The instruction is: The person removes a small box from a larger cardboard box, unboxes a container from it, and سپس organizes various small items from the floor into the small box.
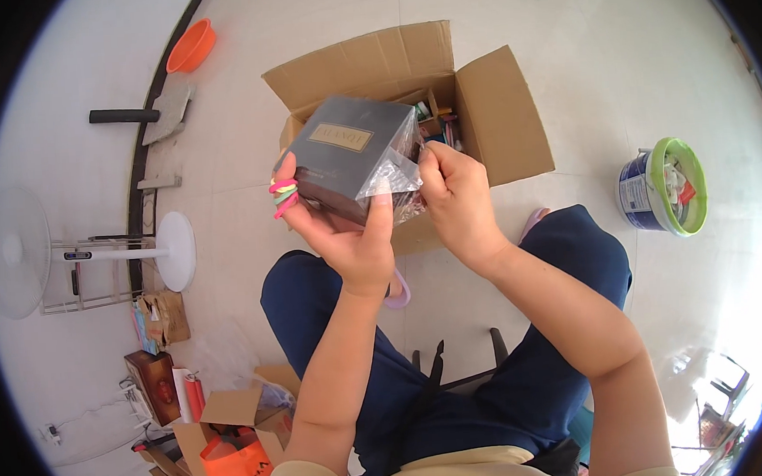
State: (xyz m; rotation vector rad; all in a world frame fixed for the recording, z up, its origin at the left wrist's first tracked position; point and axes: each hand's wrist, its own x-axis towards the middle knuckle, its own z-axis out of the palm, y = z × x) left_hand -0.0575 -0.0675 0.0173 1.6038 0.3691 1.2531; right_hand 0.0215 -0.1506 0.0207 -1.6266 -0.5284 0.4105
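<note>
A dark grey product box (349, 142) with a gold label plate is held up over an open cardboard carton (504, 116). My left hand (348, 240) grips it from below and the left side, with several coloured hair ties around a finger. Clear plastic wrap (393, 175) hangs loose at the box's right end. My right hand (458, 197) pinches the edge of that wrap between thumb and fingers. Inside the carton, partly hidden by the grey box, small items (447, 126) and a cardboard divider show.
A bucket with a green rim (700, 186) stands on the floor at right. At left are a white standing fan (175, 250) and an orange basin (191, 47). An open carton (195, 455) with an orange bag (238, 466) sits at lower left.
</note>
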